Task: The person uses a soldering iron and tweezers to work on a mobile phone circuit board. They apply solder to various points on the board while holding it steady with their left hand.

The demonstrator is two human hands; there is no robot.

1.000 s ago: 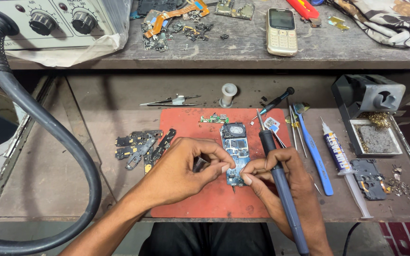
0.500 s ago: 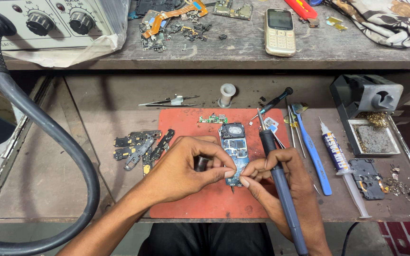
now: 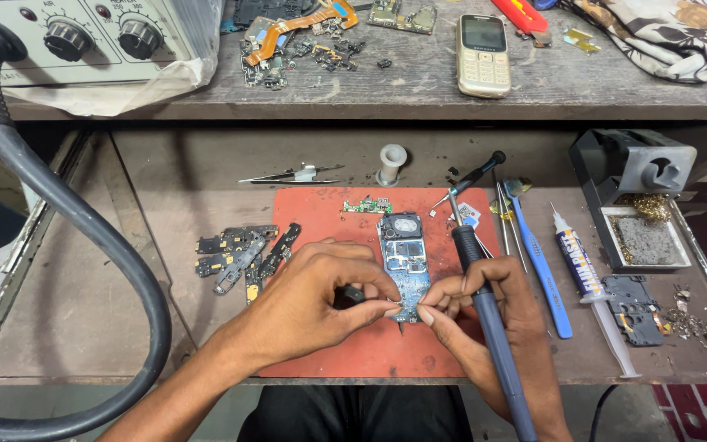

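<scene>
Two hands on one small blue board [image 3: 405, 263], which lies on the red mat [image 3: 329, 245], right of centre. Left hand [image 3: 312, 307] has thumb and forefinger pinched shut at the board's lower edge, and something dark sits tucked in the curl of the fingers, too small to tell what. Right hand [image 3: 484, 315] has its fingertips pinched against the same corner, so both hands meet just below the board. The soldering iron [image 3: 480, 286] lies across the right hand with its tip pointing up past the board's right side; I can't tell if the hand really grips it or just lets it rest there.

Left of the mat there's a pile of dark scrap boards [image 3: 243, 255]. Right of the mat: a blue tool [image 3: 538, 262], a flux syringe [image 3: 587, 282] and the iron stand [image 3: 636, 176] with its tray. Tweezers [image 3: 292, 176] lie above the mat.

My take on doing this bit well: keep both wrists planted on the bench so the pinch stays steady, hold the board flat on the mat, and keep that iron tip away from the fingers and the board while you fiddle with the tiny part.
</scene>
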